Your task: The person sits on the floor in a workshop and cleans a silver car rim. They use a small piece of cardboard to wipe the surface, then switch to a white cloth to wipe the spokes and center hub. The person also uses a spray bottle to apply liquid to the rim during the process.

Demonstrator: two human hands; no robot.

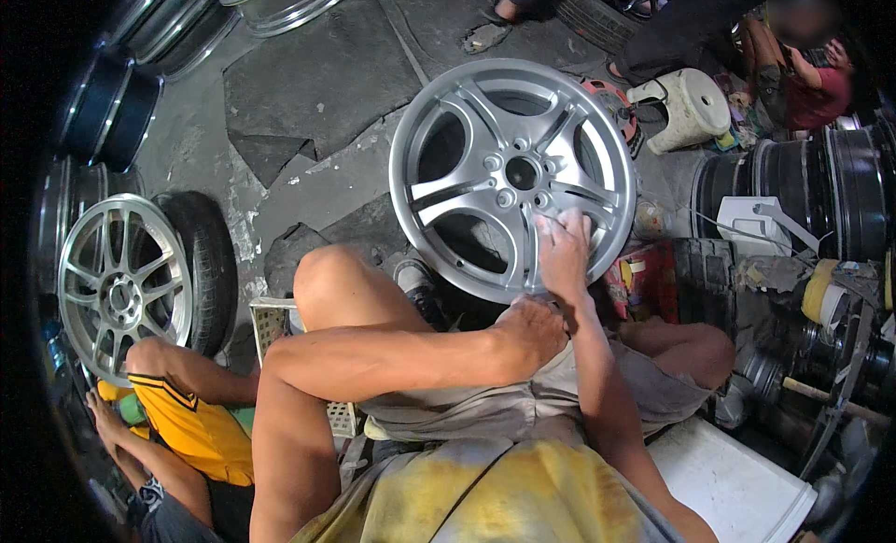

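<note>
A silver alloy wheel rim [485,151] with paired spokes stands tilted against my knees, its face toward me. My right hand [563,249] presses a small pale pad or cloth [560,218] flat against a lower right spoke of the rim. My left hand [530,330] grips the rim's bottom edge, fingers curled over it, with the forearm lying across my lap. My raised left knee [329,280] sits just left of the rim.
Another person in yellow shorts [191,426] sits at lower left beside a second silver rim [121,286] and a tyre [207,263]. More rims [131,104] line the left and right [840,193] edges. A white stool [691,106] and seated people lie beyond the rim. A white board [737,478] at lower right.
</note>
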